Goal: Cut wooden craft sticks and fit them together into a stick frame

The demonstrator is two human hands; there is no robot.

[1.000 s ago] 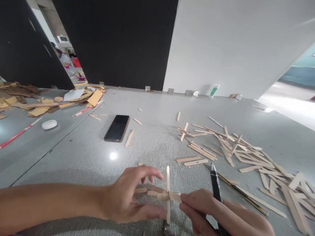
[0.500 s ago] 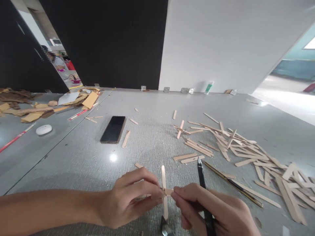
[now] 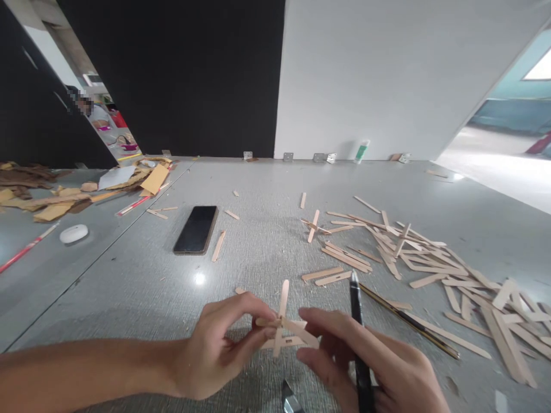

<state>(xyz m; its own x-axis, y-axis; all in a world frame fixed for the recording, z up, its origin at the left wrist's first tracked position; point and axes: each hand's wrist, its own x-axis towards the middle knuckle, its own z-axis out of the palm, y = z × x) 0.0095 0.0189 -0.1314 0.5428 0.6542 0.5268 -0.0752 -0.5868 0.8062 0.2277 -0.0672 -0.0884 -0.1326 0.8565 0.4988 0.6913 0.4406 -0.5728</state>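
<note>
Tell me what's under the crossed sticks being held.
Below the crossed sticks shows bare grey table flecked with shavings, and a metal tool tip nearer the camera. Whatever lies beneath the left hand and right hand with its pen is covered.

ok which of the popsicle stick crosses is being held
The near cross, pinched between the left hand and the right hand, which also holds a black pen. The other cross lies flat on the table farther back.
</note>
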